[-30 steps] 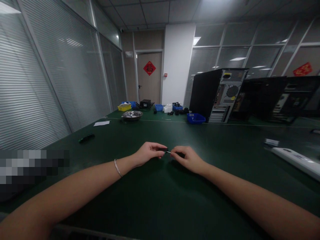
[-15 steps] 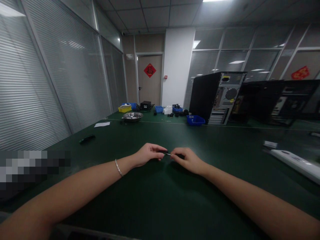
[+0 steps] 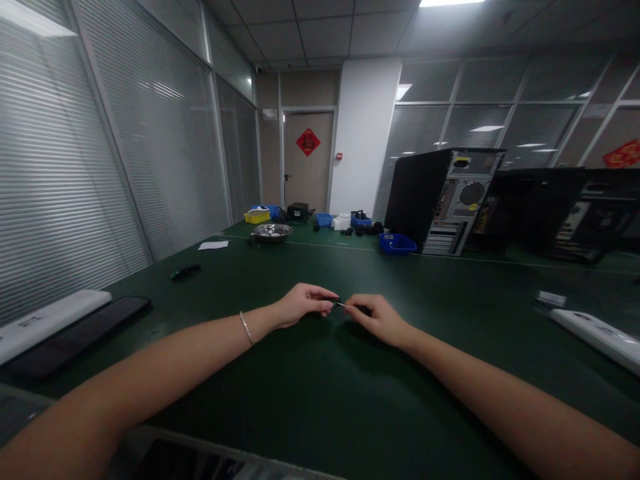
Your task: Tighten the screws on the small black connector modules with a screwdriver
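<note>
My left hand (image 3: 306, 306), with a silver bracelet (image 3: 246, 328) on its wrist, pinches a small dark piece (image 3: 337, 302) between thumb and fingers. Its kind is too small to make out. From that piece a thin, pale, pin-like part (image 3: 341, 305) reaches to my right hand (image 3: 378, 317), whose thumb and forefinger are closed on its end. Both hands face each other just above the green tabletop (image 3: 310, 387), their fingertips a short way apart.
Left on the table are a keyboard (image 3: 85, 337), a white box (image 3: 55, 320) and a dark green tool (image 3: 185, 272). Farther back stand a metal bowl (image 3: 271, 233), a blue tray (image 3: 397, 245) and a computer tower (image 3: 443, 200). A long white object (image 3: 597, 333) lies at right.
The whole view has shifted slightly, so the scene sits farther right. Both hands keep their pinch on the small piece and its thin part, almost unmoved.
</note>
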A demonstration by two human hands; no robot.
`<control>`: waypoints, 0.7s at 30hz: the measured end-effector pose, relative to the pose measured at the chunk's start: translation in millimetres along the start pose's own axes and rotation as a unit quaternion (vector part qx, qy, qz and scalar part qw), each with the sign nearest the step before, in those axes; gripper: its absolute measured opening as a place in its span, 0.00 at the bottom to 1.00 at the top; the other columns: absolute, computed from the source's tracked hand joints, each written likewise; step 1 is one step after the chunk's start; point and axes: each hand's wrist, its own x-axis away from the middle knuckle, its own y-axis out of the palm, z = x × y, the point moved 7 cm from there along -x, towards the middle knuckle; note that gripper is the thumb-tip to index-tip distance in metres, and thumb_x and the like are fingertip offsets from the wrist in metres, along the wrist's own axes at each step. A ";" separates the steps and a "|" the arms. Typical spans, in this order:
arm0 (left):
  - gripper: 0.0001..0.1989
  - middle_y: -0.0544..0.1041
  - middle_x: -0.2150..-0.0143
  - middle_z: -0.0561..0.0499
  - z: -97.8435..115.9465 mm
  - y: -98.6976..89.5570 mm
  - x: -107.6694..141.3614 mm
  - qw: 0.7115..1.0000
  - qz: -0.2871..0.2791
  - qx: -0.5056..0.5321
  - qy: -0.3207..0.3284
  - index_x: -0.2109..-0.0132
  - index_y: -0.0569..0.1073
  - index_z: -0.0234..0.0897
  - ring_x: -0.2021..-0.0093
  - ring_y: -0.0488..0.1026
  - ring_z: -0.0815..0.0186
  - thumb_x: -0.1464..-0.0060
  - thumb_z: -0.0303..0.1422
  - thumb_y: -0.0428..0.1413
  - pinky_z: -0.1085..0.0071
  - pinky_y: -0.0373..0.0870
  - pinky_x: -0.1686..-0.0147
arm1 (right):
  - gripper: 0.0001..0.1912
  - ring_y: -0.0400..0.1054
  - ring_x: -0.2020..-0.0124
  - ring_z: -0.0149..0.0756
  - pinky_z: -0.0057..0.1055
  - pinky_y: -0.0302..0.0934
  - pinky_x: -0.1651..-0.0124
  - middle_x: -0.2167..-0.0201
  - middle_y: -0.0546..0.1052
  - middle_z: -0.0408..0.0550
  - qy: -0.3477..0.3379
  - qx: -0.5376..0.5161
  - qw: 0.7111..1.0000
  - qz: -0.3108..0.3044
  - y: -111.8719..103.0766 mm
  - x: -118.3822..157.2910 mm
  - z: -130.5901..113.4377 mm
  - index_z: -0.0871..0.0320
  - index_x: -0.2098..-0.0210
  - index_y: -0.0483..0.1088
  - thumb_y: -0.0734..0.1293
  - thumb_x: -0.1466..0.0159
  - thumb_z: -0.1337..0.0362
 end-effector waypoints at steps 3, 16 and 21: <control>0.17 0.79 0.63 0.46 -2.0 -0.9 -1.0 1.000 0.006 -0.001 0.002 0.52 0.77 0.31 0.67 0.73 0.69 0.51 0.27 0.63 0.66 0.68 0.61 | 0.10 0.73 0.61 0.37 0.38 0.69 0.59 0.57 0.75 0.48 0.000 -0.003 1.000 0.002 1.4 -0.8 1.4 0.61 0.55 0.70 0.63 0.31 0.62; 0.15 0.72 0.48 0.44 -10.1 2.2 -1.2 0.997 -0.015 -0.078 -0.008 0.47 0.69 0.34 0.54 0.73 0.58 0.39 0.34 0.54 0.57 0.73 0.56 | 0.13 0.72 0.56 0.41 0.41 0.69 0.55 0.51 0.73 0.50 0.008 0.008 1.000 0.019 5.3 0.8 6.7 0.60 0.50 0.68 0.64 0.32 0.62; 0.15 0.72 0.48 0.44 -12.8 0.2 -4.0 0.996 -0.017 -0.087 -0.002 0.46 0.68 0.34 0.53 0.73 0.58 0.39 0.34 0.54 0.56 0.73 0.56 | 0.13 0.71 0.56 0.41 0.42 0.68 0.55 0.51 0.73 0.50 0.011 0.009 0.999 0.031 6.5 0.6 9.0 0.60 0.49 0.68 0.64 0.32 0.62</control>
